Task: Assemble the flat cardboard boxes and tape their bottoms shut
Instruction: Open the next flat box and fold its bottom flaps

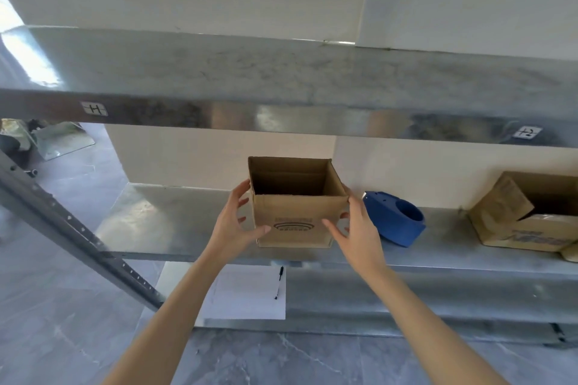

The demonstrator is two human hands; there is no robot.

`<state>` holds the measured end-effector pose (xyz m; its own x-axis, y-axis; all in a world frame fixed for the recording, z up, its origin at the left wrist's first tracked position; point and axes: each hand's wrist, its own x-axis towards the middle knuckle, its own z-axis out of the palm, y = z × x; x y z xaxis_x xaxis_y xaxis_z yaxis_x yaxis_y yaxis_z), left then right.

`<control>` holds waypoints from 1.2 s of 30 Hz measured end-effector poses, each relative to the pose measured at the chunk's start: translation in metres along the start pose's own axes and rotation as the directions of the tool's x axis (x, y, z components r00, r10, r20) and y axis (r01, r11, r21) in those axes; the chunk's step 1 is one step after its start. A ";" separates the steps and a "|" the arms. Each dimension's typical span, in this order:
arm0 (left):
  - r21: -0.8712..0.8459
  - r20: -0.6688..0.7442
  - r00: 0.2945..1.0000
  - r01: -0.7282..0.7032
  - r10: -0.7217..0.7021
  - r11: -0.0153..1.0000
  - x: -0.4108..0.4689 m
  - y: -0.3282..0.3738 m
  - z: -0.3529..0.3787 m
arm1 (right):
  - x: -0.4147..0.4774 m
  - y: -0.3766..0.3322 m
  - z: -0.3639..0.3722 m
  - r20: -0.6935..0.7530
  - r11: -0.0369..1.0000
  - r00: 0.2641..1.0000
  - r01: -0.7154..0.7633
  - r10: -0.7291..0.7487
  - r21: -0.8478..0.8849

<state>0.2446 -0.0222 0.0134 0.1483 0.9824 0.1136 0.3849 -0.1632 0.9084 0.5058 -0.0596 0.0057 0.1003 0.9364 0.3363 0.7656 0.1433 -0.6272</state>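
Box (pixel 297 205) open side up, logo (pixel 293 224) too blurred to read, left hand (pixel 234 222) and right hand (pixel 356 228) clasping its sides, shelf tag (pixel 94 109) "H"

Two cardboard boxes (pixel 294 225) (pixel 500 206), two hands (pixel 230 225) (pixel 359 229), one tape dispenser (pixel 394 223), one pen (pixel 280 283)

bare forearms (pixel 175 306), bare hands (pixel 231 223)

We seem to be in a storeroom or packing area. We see galvanised metal racking (pixel 175 222) with a perforated upright (pixel 78 228) and a handwritten label (pixel 94 109) on a shelf edge. It holds a cardboard box (pixel 294 222), a second box (pixel 525 218), a blue tape dispenser (pixel 397 218), and a paper sheet (pixel 247 294) with a pen (pixel 279 283). Below is a grey tiled floor (pixel 62 337).
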 end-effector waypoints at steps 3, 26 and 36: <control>-0.029 -0.055 0.998 -0.011 0.009 1.000 -0.002 0.001 0.000 | 0.003 -0.002 -0.001 -0.004 0.999 0.999 0.036 -0.036 -0.022; -0.016 -0.007 0.999 -0.035 0.035 0.999 0.032 0.016 -0.018 | 0.049 -0.016 -0.010 0.258 0.968 0.965 -0.112 0.052 0.224; 0.162 0.102 0.989 -0.123 0.107 0.979 0.037 0.014 -0.020 | 0.045 -0.014 -0.008 0.375 0.973 0.925 -0.140 0.063 0.181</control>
<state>0.2369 0.0143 0.0383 0.2810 0.9447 0.1688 0.5059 -0.2953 0.8105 0.5044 -0.0224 0.0350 -0.0976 0.9952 0.0079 0.6162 0.0666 -0.7848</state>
